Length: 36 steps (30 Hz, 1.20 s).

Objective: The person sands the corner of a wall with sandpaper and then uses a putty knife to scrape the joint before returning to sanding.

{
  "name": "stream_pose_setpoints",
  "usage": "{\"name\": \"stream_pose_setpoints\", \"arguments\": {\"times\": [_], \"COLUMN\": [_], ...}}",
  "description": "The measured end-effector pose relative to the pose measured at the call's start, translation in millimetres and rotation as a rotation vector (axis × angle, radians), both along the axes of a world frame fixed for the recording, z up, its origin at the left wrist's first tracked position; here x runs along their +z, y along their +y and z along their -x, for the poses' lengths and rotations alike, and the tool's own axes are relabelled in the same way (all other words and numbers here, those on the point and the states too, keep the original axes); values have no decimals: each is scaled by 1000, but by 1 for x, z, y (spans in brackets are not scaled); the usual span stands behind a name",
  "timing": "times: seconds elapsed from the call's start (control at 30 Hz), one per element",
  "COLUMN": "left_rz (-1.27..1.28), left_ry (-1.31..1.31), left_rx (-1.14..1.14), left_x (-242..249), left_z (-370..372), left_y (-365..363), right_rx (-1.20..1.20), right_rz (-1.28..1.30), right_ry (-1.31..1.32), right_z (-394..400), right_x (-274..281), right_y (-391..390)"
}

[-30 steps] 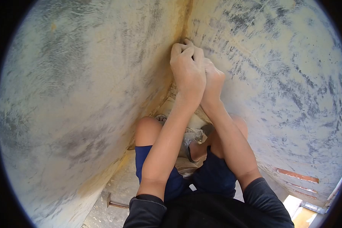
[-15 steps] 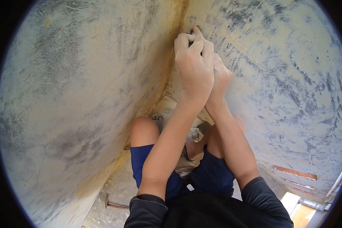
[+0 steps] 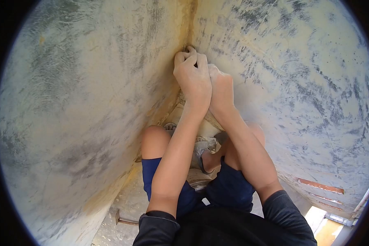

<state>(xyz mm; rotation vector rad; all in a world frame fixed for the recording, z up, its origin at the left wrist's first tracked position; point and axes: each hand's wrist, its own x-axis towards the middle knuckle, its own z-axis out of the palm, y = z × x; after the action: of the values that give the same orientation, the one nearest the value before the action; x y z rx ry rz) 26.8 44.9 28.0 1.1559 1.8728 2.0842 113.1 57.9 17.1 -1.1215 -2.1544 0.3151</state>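
My left hand (image 3: 192, 78) is closed, its dusty fingers bent, right at the corner seam (image 3: 187, 24) where two walls meet. Pressed against its side, my right hand (image 3: 222, 85) has its fingers curled too, by the right wall (image 3: 291, 82). A small dark edge shows at the left fingertips, but most of whatever is gripped there stays hidden by the hands. Pale dust coats both hands. Dark scuffed patches mark the right wall and the left wall (image 3: 78, 90), and the seam is yellowish brown.
My knees are bent between the walls, with a sandalled foot (image 3: 208, 160) below. A metal bracket (image 3: 126, 218) is on the floor at lower left. Reddish slots (image 3: 320, 185) cut the right wall low down, above a bright opening (image 3: 315, 217).
Both hands have moved left and down, from the right wall into the corner seam. They remain closed and pressed together.
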Motion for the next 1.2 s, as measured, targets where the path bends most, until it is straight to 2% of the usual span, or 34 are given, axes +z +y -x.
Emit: {"name": "stream_pose_setpoints", "arguments": {"times": [0.07,0.17,0.23,0.27,0.3,0.4,0.47,0.5,0.57,0.6,0.67,0.7,0.77,0.8,0.9,0.97,1.0,1.07,1.1,1.2], "left_rz": [-61,-155,-197,-64,70,15,-69,-138,-35,63,40,16,-47,-99,-22,48,121,22,-66,-85], "left_ry": [21,39,50,18,-14,-97,-81,-67,-70,-65,-71,-83,-61,-39,-62,-65,-73,-72,-77,0], "left_rx": [-25,-33,-17,-33,-44,-27,-42,-67,-45,-20,-9,4,-21,-57,-48,-39,-31,-34,-44,-9], "left_x": [12,33,24,8,-3,0,9,11,-14,-25,-34,-34,-2,5,-22,-41,-44,-15,-7,-19], "left_z": [-2,-11,-13,-8,-5,-6,-8,-10,-6,-5,-4,-4,-7,-9,-8,-5,-3,-6,-9,-10], "left_y": [-4,0,0,-2,-4,-8,-4,-5,-4,-3,-2,0,-4,-7,-5,-3,-3,-6,-8,-3], "right_rx": [90,37,52,65,63,67,58,58,-1,-5,43,50,120,121,79,38,44,105,104,91], "right_rz": [-95,-195,-109,-40,-43,4,-101,-93,128,128,78,73,-123,-113,-1,102,98,18,23,24], "right_ry": [254,368,249,142,144,114,300,293,80,81,2,4,293,288,176,-94,-89,239,234,254], "right_z": [4,4,-3,-5,-6,0,4,3,-1,-4,-4,0,3,2,-6,-5,-2,0,0,-6], "right_x": [1,26,13,7,-1,-1,14,11,3,-5,-23,-15,4,3,-4,-21,-18,-10,-5,-6], "right_y": [-6,-11,-5,-2,-3,-13,-18,-18,-10,-9,-7,-10,-18,-18,-12,-9,-11,-17,-17,-12]}}
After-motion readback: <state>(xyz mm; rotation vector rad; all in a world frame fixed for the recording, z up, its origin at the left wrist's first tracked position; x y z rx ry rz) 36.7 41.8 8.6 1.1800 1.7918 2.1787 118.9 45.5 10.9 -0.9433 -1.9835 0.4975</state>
